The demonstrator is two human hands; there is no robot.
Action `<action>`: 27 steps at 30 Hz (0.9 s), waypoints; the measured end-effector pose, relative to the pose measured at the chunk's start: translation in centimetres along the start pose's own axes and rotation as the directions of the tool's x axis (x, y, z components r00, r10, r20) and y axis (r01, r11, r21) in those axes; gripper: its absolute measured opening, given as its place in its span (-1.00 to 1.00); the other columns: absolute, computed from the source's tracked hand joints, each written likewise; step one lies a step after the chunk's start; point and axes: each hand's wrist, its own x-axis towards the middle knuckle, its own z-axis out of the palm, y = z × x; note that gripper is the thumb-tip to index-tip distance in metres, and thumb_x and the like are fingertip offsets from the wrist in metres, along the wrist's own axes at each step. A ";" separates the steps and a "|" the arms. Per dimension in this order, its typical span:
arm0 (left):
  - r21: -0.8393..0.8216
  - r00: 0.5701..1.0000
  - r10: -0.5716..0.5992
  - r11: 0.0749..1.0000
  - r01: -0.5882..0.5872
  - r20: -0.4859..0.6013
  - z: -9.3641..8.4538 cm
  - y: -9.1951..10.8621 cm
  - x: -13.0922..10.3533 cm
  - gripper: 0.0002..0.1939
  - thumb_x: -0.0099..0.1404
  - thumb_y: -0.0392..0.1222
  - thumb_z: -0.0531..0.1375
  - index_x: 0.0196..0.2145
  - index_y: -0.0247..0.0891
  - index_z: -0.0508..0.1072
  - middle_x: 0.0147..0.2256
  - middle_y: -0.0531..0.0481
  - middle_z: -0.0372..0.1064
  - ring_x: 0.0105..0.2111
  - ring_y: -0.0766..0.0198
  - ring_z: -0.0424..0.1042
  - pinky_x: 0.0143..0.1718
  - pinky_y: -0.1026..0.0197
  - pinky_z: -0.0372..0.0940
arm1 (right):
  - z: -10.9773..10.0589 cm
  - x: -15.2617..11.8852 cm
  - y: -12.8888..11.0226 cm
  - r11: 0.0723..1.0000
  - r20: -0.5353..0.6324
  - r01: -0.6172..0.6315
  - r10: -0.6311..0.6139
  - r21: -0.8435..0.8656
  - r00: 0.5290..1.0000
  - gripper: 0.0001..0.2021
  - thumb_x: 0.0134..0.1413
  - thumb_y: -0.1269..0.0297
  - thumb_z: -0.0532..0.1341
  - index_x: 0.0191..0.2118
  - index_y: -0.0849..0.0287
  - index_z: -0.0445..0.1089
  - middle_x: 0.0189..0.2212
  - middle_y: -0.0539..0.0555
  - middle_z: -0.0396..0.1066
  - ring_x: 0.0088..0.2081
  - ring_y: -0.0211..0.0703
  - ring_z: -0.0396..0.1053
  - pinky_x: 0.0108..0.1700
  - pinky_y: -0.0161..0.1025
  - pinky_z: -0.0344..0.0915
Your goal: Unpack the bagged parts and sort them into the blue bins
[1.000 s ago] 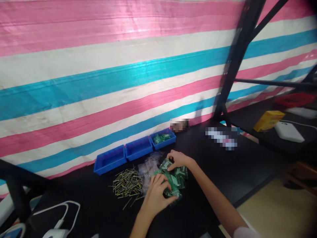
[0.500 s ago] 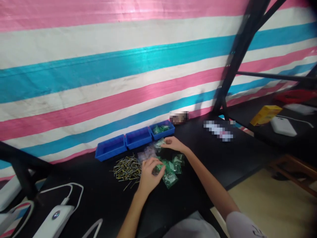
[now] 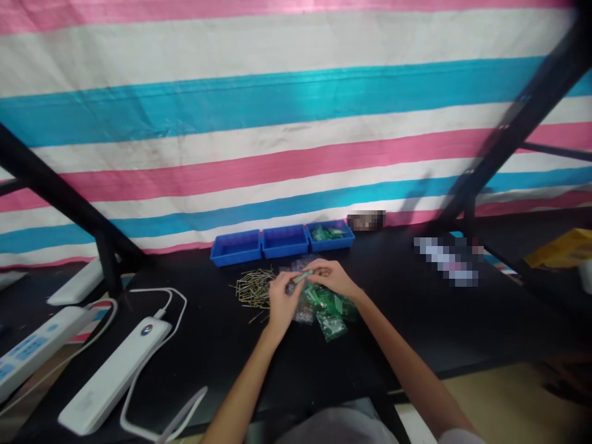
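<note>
Between my two hands is a small pale green packet, pinched at its ends. My left hand has its fingers closed on the left end, beside a pile of thin yellow and silver sticks. My right hand grips the right end, above a heap of green packets. Clear plastic bags lie partly under the hands. Behind them stand three joined blue trays; the right one holds green packets, while the middle tray and left tray look bare inside.
A white power strip with a looping white cable lies on the black table at the left. Another power strip is farther left. Black metal frame legs stand at both sides, before a striped sheet.
My hands have come together and now both pinch a pale green packet. The whole view has turned to the right-down side, showing more of the left power strips.
</note>
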 end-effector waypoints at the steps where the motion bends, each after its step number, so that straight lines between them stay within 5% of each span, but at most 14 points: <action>1: -0.011 1.000 0.001 1.000 -0.002 -0.007 -0.1 0.1 0.0 -0.89 0.12 -0.25 0.16 -0.35 -0.22 0.44 -0.36 0.00 0.38 -0.30 0.24 0.36 -0.23 0.18 0.21 | 0.0 0.1 0.1 0.999 -0.023 0.032 -0.033 -0.015 0.999 -0.78 -0.15 0.21 0.25 -0.33 0.21 0.45 -0.33 0.07 0.38 -0.47 -0.30 0.27 -0.44 -0.33 0.25; 11: -0.006 0.994 0.019 1.000 -0.020 -0.108 -0.2 -0.1 -0.1 -0.79 0.00 -0.49 0.12 -0.48 -0.22 0.44 -0.24 -0.03 0.23 -0.16 0.19 0.29 -0.09 0.10 0.18 | -0.3 0.1 -0.1 0.977 -0.082 0.090 -0.107 -0.195 0.991 -0.83 -0.12 0.42 0.13 -0.54 0.17 0.47 -0.14 0.06 0.31 -0.56 -0.42 0.18 -0.54 -0.37 0.15; 17: -0.003 0.993 0.026 1.000 -0.026 -0.118 -0.2 0.2 0.1 -0.86 0.05 -0.35 0.20 -0.38 -0.19 0.46 -0.18 -0.05 0.24 -0.13 0.17 0.26 -0.08 0.06 0.18 | -0.3 0.2 0.1 0.991 -0.101 0.071 -0.082 -0.114 0.991 -0.84 -0.14 0.26 0.22 -0.37 0.17 0.45 -0.14 0.12 0.30 -0.39 -0.27 0.31 -0.55 -0.40 0.20; 23: -0.036 0.985 0.028 0.999 -0.035 -0.171 -0.2 0.1 0.3 -0.91 0.10 -0.18 0.20 -0.45 -0.23 0.45 -0.22 -0.06 0.29 -0.17 0.19 0.30 -0.13 0.08 0.22 | 0.1 0.2 0.0 0.998 -0.068 -0.051 0.053 0.034 0.996 -0.75 -0.12 0.12 0.23 -0.35 0.21 0.35 -0.55 -0.02 0.33 -0.54 -0.30 0.30 -0.51 -0.37 0.24; 27: -0.063 0.989 0.003 0.998 -0.012 -0.148 0.0 0.3 0.3 -0.89 0.14 -0.18 0.16 -0.43 -0.24 0.46 -0.24 -0.06 0.30 -0.20 0.20 0.32 -0.14 0.11 0.23 | 0.3 0.2 0.0 0.989 -0.043 -0.106 0.111 0.100 0.993 -0.71 -0.11 0.06 0.22 -0.35 0.19 0.28 -0.65 -0.11 0.24 -0.68 -0.36 0.22 -0.60 -0.39 0.16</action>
